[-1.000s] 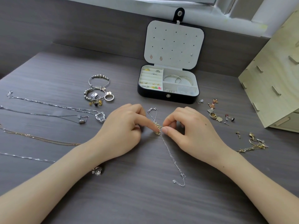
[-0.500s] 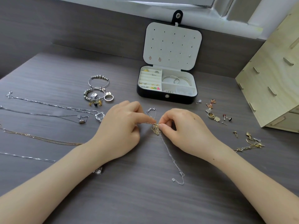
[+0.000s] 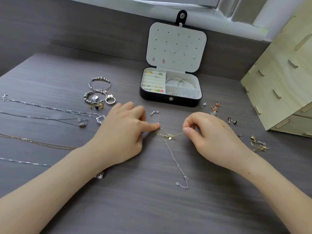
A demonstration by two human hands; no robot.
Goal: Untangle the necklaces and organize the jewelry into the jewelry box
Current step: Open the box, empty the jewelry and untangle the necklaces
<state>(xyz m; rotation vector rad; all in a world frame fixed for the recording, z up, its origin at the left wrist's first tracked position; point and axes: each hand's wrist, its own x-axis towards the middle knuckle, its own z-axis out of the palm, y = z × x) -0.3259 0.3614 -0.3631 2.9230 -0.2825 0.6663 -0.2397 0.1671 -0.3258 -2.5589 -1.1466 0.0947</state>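
Pinching gold chain [image 3: 176,134] between thumb and forefinger of right hand [image 3: 214,137], strand drawn taut toward tangle [image 3: 164,134] on table [image 3: 152,208]. Left hand [image 3: 121,132] bearing on tangle's other side with index tip; thumb hidden, so pinch or mere press undetermined. Silver chain [image 3: 173,156] trailing from tangle toward viewer, clasp end free. Risk: harder pull likely to cinch knot or snap fine links. Jewelry box [image 3: 170,100] open behind, well apart. Link crossings too small to trace.

We're at home here, by the look of it: a grey wood-grain desk [image 3: 152,208] with an open jewelry box [image 3: 170,100] at the back. Behind the box, a white window sill [image 3: 135,5]. Right of it, a plywood rack [image 3: 283,78] and scattered earrings [image 3: 216,107]. Left of it, bracelets [image 3: 99,83] and necklaces [image 3: 50,108] laid out.
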